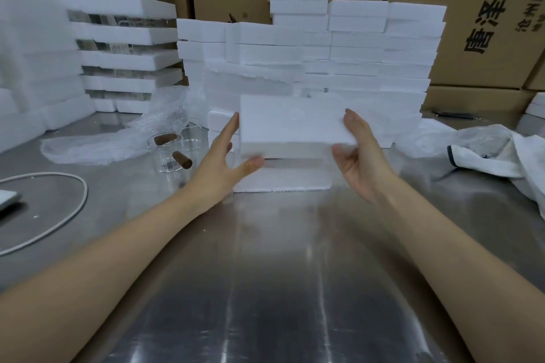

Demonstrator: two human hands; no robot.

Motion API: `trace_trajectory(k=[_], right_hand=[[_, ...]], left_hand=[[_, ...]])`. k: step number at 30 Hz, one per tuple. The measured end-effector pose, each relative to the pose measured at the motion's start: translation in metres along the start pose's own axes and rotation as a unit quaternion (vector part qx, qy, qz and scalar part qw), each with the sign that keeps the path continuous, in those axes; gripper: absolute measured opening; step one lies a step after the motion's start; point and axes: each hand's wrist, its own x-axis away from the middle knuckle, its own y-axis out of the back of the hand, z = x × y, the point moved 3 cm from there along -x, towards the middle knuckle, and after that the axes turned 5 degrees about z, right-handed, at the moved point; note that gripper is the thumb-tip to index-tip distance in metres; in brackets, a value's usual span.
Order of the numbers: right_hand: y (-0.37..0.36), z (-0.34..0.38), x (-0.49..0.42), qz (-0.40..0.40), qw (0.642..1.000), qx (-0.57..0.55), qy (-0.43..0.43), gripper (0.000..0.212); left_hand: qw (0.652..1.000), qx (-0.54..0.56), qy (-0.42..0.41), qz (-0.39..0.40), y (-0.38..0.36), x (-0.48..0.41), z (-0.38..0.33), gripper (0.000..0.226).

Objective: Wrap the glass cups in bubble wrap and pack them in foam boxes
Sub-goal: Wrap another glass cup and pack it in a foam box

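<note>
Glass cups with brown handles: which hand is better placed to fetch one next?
Probably left: the clear glass cups stand just beside the left hand, while the right hand sits beyond the white foam block.
</note>
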Motion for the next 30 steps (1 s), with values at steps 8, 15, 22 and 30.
trace_trajectory(k=[8,15,22,30], right_hand=[[-0.004,-0.006,-0.001,0.037,0.918,0.388,0.072,0.071],[0.015,-0.03,0.003,0.086,0.851,0.518,0.008,0.082],[0.01,-0.026,0.004,0.061,0.851,0.519,0.063,0.08],[0.003,-0.029,0.005,0.058,0.839,0.536,0.071,0.043]], left_hand=[[0.999,0.021,-0.015,-0.031,0.003,0.003,-0.001,0.079],[0.999,0.001,0.019,-0.044,0.008,0.003,-0.003,0.033],[0.995,0.025,0.082,-0.043,0.006,-0.001,0.007,0.017],[0.991,0.039,0.106,-0.073,0.01,-0.006,0.011,0.023]])
